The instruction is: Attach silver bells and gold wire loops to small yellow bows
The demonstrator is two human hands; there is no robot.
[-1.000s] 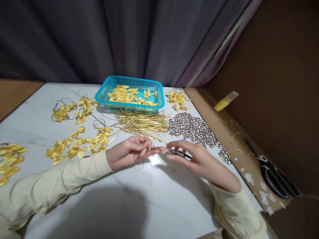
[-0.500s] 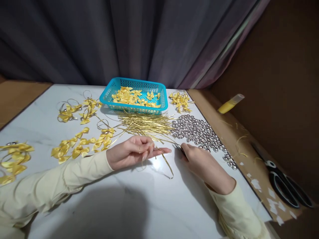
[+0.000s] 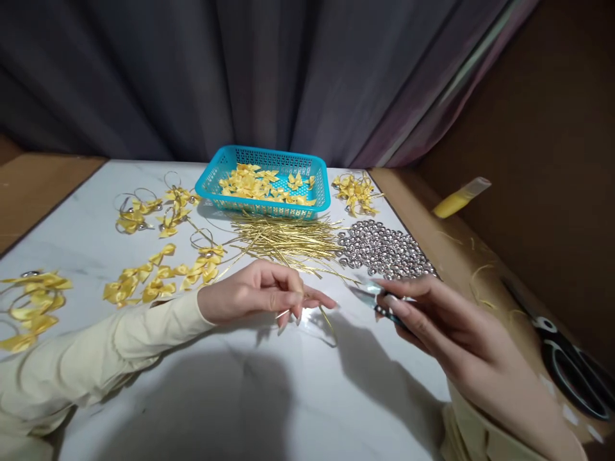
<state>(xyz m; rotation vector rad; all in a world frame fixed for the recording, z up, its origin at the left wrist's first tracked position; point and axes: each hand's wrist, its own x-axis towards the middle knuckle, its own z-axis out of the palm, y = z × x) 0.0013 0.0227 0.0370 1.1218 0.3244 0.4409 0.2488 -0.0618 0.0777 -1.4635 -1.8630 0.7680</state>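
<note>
Gold cord [image 3: 328,322], thin and metallic, curls in a loop on the glossy white marbled surface [image 3: 269,397], one end pinched in the closed fingers [image 3: 293,301] of the left hand [image 3: 259,294]. Just right of it, the right hand [image 3: 446,326] grips a small shiny tool [image 3: 377,299], fingers wrapped around it. Behind lie a loose heap of straight gold cords [image 3: 288,238] and a mound of round silver bells [image 3: 382,250]. Satin yellow bows [image 3: 158,275] are scattered to the left. Farther back stands a turquoise perforated plastic basket [image 3: 269,208] of bows, before dark folded curtains [image 3: 240,77].
</note>
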